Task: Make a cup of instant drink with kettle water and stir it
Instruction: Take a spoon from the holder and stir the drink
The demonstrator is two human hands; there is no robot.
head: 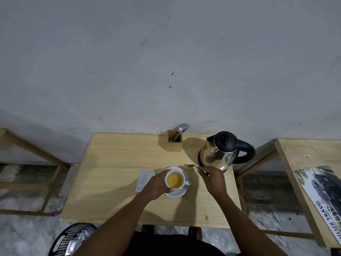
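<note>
Cup [175, 180]: white, sits on its saucer [175, 194] near the middle of the wooden counter [114, 182]. It holds a yellow, translucent liquid, so water and powder look already in. Opened white sachet [144, 180] lies flat just left of the saucer.

Kettle [224, 151]: steel body, black lid shut, back on its base at the right rear of the counter. Handle faces right, spout faces left toward the wooden cutlery holder [174, 140]. Pouring judged finished.

Left hand [156, 185]: fingers wrapped round the left side of the cup, grip closed on it, steadying.

Right hand [212, 179]: grip pinched on the handle of a teaspoon [192, 166]. Spoon is outside the cup, beyond and right of it, just in front of the kettle base. Long axis runs nearly level, left-right; bowl points left, handle end in the fingers. Cannot tell whether the bowl touches the counter or hangs just above it.

Progress judgement: late stage. Cannot tell from colour alone whether stirring is done. Left, at most: stir, or set the spoon down.
</note>
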